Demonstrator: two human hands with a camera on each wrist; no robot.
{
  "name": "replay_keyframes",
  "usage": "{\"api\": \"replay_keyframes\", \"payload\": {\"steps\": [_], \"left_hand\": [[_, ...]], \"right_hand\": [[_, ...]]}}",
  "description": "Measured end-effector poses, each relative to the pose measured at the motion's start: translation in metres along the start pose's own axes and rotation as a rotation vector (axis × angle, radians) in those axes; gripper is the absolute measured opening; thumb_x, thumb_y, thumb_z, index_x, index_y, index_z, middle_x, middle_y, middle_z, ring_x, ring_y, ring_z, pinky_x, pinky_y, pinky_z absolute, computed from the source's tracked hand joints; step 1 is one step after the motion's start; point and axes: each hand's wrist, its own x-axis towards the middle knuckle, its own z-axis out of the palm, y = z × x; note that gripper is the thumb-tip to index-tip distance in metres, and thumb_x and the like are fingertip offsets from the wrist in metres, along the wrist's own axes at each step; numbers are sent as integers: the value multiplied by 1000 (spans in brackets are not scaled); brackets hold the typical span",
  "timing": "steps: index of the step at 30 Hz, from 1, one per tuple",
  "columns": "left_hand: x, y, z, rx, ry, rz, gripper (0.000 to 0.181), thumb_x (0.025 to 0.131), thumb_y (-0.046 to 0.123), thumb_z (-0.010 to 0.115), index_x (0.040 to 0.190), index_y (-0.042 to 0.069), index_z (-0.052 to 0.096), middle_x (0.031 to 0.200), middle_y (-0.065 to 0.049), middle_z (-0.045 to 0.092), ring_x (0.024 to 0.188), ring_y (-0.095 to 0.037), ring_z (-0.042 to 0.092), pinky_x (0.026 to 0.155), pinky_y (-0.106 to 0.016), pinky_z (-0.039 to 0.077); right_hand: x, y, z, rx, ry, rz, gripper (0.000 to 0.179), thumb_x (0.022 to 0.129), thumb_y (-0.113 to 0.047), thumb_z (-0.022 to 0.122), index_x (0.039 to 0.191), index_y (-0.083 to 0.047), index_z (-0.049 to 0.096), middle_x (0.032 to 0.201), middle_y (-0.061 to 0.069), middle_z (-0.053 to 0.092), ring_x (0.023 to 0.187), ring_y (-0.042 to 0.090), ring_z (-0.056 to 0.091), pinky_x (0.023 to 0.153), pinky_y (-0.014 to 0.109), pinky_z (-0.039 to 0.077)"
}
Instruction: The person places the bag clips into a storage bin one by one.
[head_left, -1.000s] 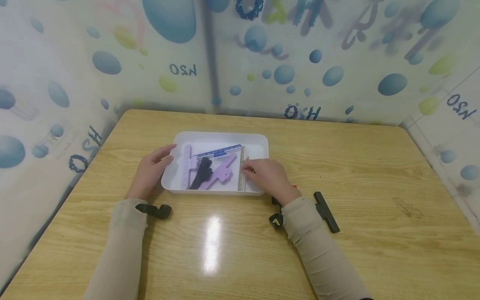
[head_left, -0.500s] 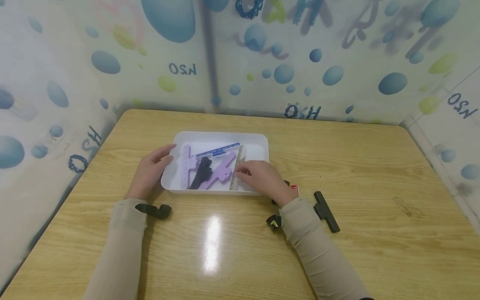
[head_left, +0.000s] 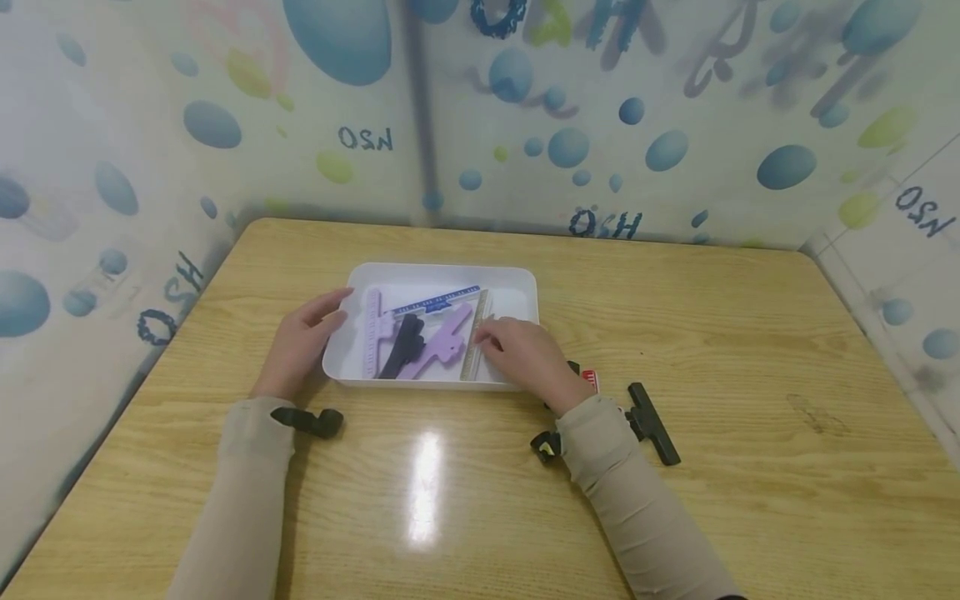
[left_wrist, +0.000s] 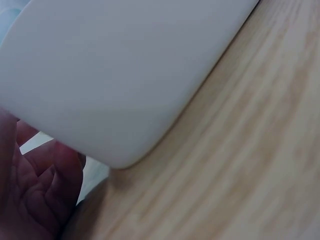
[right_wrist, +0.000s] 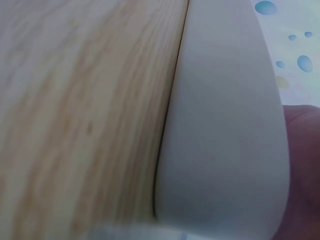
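Gold piece: the pale gold strip [head_left: 472, 354] is slanting now, its near end lying further left than a second ago; the right hand [head_left: 523, 350] is sitting slightly left too.
Shift's meaning: the strip is closing in on the purple clip [head_left: 447, 346], so the work seems to be adjusting how pieces are lying inside the white tray [head_left: 522, 287]; the other clips are barely differing.
Sleeves: beige sleeves [head_left: 251, 492] of soft, creased cloth are coming in from seven and five o'clock, dark wrist straps [head_left: 306, 420] showing at the cuffs.
Loose piece: a black T-shaped clip [head_left: 662, 437] is lying at four o'clock from the tray, partly behind the right sleeve.
Red scrap: a red-and-white item [head_left: 591, 380] is peeping out beside the right wrist, its kind unclear.
Right grip: at three o'clock in the tray, bunched thumb and fingertips are pinching the strip's right side.
Left touch: at nine o'clock, the left hand [head_left: 296, 346] is resting relaxed, slightly parted fingers against the tray's end.
Tray set: a stubby black clip [head_left: 405, 346] is lying at eight, a ruler-edged lilac clip [head_left: 371, 337] at nine, a blue-edged clip [head_left: 435, 301] at twelve.
Tray walls: smooth, plastic-looking sides are rounding at the corners.
Beyond: the wood-grained table [head_left: 750, 333] is stretching back to a bubble-patterned wall [head_left: 742, 208].
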Motion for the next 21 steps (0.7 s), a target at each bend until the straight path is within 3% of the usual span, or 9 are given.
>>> {"api": "replay_keyframes", "payload": {"steps": [11,17,21], "left_hand": [[2,-1,1,-28,2,34,41,88,45,48,128,33,48,136,0,40,124,-17,33,100,-42,27],[0,0,0,-18,2,41,40,89,44,48,128,34,48,136,1,40,124,-17,32,100,-42,26],[0,0,0,-9,-4,39,40,89,43,48,128,34,47,136,1,39,125,-17,32,101,-43,26]], "right_hand": [[1,1,-1,-76,-97,-11,24,90,-30,49,108,-22,63,74,-9,54,59,9,48,53,24,39],[0,4,-2,-33,-82,-34,25,91,-30,48,110,-22,63,91,-8,61,67,8,49,60,23,40],[-1,9,-5,26,-42,-57,25,92,-30,48,109,-22,64,90,-7,61,71,8,49,64,24,41]]}}
